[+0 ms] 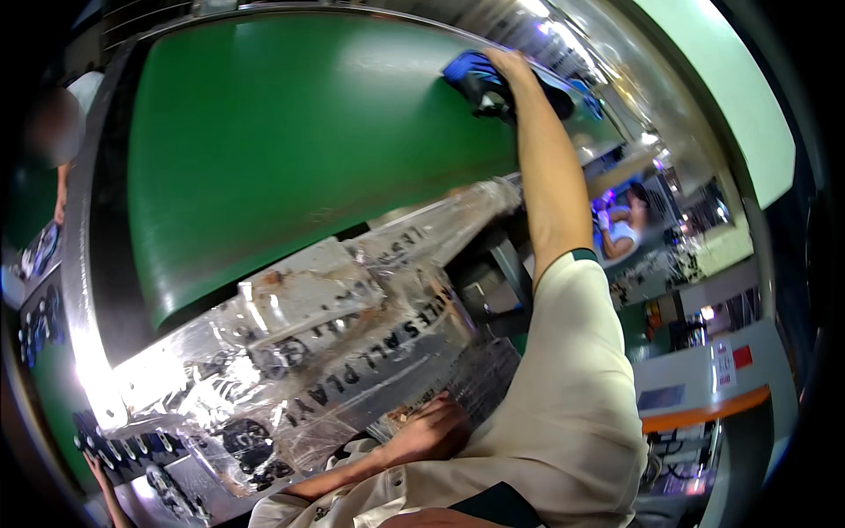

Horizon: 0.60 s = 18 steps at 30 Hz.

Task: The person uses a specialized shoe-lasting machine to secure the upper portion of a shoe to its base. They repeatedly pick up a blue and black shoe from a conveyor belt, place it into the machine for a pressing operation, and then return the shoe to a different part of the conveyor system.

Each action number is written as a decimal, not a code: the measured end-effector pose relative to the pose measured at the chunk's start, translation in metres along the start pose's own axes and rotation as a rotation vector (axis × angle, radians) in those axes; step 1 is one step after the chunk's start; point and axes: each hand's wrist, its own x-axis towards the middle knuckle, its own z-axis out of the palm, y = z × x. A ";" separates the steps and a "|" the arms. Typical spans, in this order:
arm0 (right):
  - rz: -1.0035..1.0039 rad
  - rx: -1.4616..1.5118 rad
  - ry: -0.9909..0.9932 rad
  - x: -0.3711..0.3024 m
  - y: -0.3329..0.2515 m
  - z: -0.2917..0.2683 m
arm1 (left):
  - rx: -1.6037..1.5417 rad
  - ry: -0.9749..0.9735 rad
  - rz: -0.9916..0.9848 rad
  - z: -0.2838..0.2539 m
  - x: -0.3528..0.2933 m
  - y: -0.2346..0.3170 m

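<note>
My right arm reaches far out over a green conveyor belt (290,141). At its far right part, my right hand (509,63) is closed on a blue and black shoe (475,79). A dark shoe part (556,99) shows on the other side of my wrist; whether it belongs to the same shoe I cannot tell. Low in the view, close to my body, my left hand (436,429) is curled beside the plastic-wrapped side (343,352) of the conveyor. Its fingers are mostly hidden, and anything inside them does not show.
A metal frame edge (81,264) bounds the belt on the left. Beyond it, dark shoe parts (40,326) lie on another green surface. Another person's hand (92,462) is at the lower left. A grey machine (704,378) with an orange edge stands at right; a seated person (620,233) works beyond.
</note>
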 end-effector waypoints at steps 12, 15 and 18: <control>-0.204 0.145 -0.147 -0.198 -0.079 -0.055 | 0.020 0.089 -0.148 -0.003 0.019 0.027; -0.280 0.075 -0.243 -0.250 -0.076 -0.097 | 0.026 0.079 -0.199 0.007 0.020 0.031; -0.630 0.096 -0.020 -0.340 -0.048 -0.154 | -0.028 0.037 -0.228 0.015 0.017 0.029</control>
